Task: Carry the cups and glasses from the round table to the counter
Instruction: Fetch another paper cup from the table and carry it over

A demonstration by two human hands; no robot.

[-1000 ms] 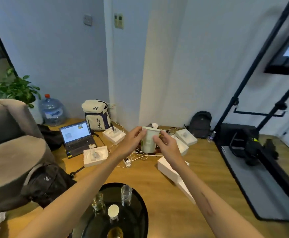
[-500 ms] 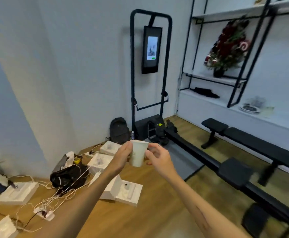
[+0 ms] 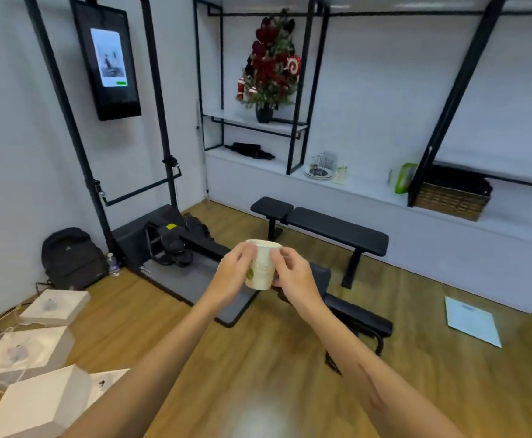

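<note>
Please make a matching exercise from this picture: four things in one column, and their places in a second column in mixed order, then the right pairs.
Things:
1. paper cup
2. wicker basket
3. backpack
4. sheet of paper

Places:
A. flat on the wooden floor
B. between the left hand and right hand
C. on the white counter
D. on the floor, against the wall

Pairs: 1-B, 2-C, 3-D, 4-A

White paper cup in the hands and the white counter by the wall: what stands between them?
In the head view, a black padded workout bench on the wooden floor stands between the white paper cup and the white counter.
</note>
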